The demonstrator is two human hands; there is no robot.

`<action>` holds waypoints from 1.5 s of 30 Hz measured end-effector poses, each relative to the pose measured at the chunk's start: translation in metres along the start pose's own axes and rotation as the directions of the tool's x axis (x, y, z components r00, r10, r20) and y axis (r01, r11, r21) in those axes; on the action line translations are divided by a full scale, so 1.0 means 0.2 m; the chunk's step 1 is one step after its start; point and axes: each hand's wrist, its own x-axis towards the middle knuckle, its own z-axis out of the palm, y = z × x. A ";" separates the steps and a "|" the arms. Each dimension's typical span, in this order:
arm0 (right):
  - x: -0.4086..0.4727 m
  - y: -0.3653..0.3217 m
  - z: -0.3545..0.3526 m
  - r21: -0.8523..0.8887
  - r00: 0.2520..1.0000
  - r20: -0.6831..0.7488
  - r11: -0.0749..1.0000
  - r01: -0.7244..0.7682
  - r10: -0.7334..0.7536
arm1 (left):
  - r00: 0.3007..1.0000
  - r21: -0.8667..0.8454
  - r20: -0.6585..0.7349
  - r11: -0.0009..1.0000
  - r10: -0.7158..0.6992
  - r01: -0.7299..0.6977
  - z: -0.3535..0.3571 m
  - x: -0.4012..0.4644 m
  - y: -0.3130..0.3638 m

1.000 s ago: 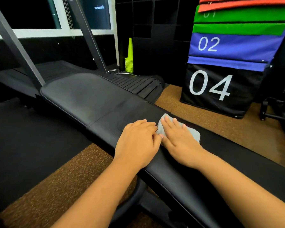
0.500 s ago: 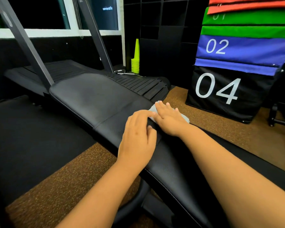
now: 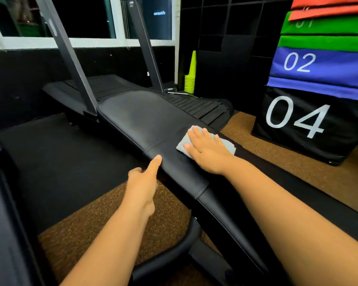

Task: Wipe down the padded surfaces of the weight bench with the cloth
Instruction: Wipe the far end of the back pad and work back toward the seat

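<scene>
- Cloth (image 3: 205, 142), head view: grey, lying flat on the black padded bench (image 3: 145, 118), near its right edge.
- Our right hand (image 3: 207, 150) presses it down, fingers (image 3: 196, 134) spread flat, gripping nothing.
- Our left hand (image 3: 142, 182) is at the bench's near edge, thumb on the padding; other fingers hidden, so we cannot tell their state.

You're looking at one weight bench (image 3: 145, 120) with two pads, one cloth (image 3: 184, 144), two hands showing: left hand (image 3: 142, 182), right hand (image 3: 208, 151). One treadmill (image 3: 196, 106), one cone stack (image 3: 190, 79), one plyo box stack (image 3: 318, 83).
</scene>
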 end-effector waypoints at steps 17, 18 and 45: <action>-0.10 -0.20 0.04 -0.018 0.988 0.017 0.988 0.153 -0.152 | 0.977 -0.145 0.210 0.989 0.044 -0.014 -0.07 0.05 0.01; -0.11 -0.20 0.05 -0.023 0.988 0.013 0.987 0.157 -0.157 | 0.975 -0.147 0.217 0.989 0.041 -0.008 -0.07 0.05 0.01; -0.09 -0.10 0.04 0.049 0.992 0.005 0.991 0.124 -0.124 | 0.977 -0.157 0.185 0.984 0.110 -0.081 -0.04 -0.02 0.02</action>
